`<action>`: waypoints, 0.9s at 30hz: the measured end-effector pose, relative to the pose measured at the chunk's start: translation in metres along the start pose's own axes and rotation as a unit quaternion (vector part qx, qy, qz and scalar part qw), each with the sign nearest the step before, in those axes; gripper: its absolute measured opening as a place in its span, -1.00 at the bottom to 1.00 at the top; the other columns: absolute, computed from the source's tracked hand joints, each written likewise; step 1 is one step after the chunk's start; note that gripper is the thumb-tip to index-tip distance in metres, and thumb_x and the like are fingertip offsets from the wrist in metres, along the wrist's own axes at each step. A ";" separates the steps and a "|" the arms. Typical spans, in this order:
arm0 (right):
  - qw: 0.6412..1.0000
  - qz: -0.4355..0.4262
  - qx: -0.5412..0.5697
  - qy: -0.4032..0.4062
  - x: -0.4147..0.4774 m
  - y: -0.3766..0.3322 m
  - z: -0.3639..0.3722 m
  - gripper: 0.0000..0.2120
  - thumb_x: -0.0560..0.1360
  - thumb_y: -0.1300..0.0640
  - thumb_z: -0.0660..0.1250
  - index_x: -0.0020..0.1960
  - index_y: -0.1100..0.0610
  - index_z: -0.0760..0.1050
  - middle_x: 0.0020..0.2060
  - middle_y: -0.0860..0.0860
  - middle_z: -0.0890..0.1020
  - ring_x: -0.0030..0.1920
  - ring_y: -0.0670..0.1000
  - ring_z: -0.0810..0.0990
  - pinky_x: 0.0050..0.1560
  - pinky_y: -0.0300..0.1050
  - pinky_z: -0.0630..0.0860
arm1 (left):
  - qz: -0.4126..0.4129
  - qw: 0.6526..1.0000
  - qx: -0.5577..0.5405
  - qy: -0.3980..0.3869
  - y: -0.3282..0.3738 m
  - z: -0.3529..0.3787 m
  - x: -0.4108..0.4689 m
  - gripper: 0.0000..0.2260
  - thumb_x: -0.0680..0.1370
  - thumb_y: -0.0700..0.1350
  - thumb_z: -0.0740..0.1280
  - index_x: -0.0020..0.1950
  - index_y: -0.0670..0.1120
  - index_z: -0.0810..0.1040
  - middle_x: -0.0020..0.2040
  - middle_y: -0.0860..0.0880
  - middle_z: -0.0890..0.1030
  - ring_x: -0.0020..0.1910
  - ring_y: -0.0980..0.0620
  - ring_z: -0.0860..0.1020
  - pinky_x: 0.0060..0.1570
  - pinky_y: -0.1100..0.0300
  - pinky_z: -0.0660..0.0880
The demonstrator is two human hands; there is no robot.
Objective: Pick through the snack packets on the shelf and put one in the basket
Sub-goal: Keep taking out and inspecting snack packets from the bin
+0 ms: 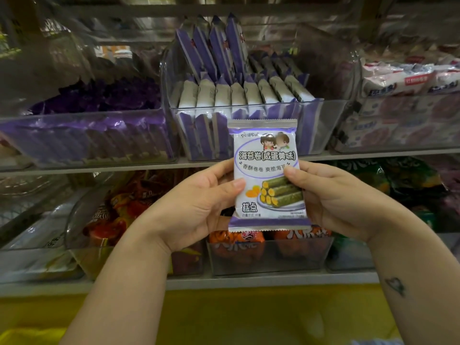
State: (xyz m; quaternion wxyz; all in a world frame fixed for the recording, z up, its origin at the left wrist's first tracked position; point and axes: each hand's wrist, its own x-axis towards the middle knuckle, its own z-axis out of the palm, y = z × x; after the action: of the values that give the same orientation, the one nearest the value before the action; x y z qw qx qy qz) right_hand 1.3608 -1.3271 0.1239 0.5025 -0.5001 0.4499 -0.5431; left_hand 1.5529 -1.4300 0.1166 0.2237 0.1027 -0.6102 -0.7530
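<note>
snack packet (267, 175): upright in front of the shelf (99, 168) | left hand (199, 202), right hand (331, 197): thumbs pinch its side edges | progress: picked, not yet basketed; basket not in view

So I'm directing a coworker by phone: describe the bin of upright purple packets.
On the upper shelf, it is the middle clear bin, behind the seaweed roll packet being held up. Its upright packets are white with purple ends; the left bin's are dark purple, the right bin's pink and white.
</note>
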 end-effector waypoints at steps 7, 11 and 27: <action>0.994 -0.068 -0.077 0.046 -0.001 -0.001 0.006 -0.55 0.47 -0.05 0.29 0.27 0.17 0.45 0.09 0.12 0.68 0.12 0.11 0.66 0.17 0.12 0.56 | 0.211 0.940 0.209 0.169 0.005 0.013 0.002 -0.58 0.56 -0.31 0.31 0.28 0.15 0.49 0.13 0.08 0.64 0.12 0.10 0.64 -0.12 0.21 0.62; 0.978 -0.112 -0.161 0.077 -0.002 -0.002 0.017 -0.58 0.35 -0.16 0.37 0.14 -0.01 0.52 0.01 0.00 0.71 0.02 0.03 0.70 0.10 0.17 0.59 | 0.317 0.840 0.374 0.232 0.010 0.026 -0.002 -0.66 0.56 -0.22 0.36 0.16 0.23 0.55 0.18 0.20 0.49 0.21 0.33 0.47 0.01 0.47 0.50; 0.982 -0.189 -0.018 -0.009 0.006 0.002 0.031 -0.50 0.50 -0.05 0.25 0.44 -0.15 0.34 0.30 -0.07 0.56 0.30 -0.02 0.54 0.10 -0.18 0.55 | 0.295 0.919 0.248 0.085 0.002 0.032 -0.001 -0.35 0.51 0.00 0.38 0.53 0.20 0.18 0.51 0.12 0.27 0.47 0.11 0.31 0.40 -0.01 0.37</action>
State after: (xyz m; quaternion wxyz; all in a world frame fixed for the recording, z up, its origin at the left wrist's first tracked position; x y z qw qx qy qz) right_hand 1.3923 -1.3333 0.1252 0.3856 -0.5896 0.3523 -0.6161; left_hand 1.5400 -1.4016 0.1259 0.4545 0.0337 -0.7584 -0.4660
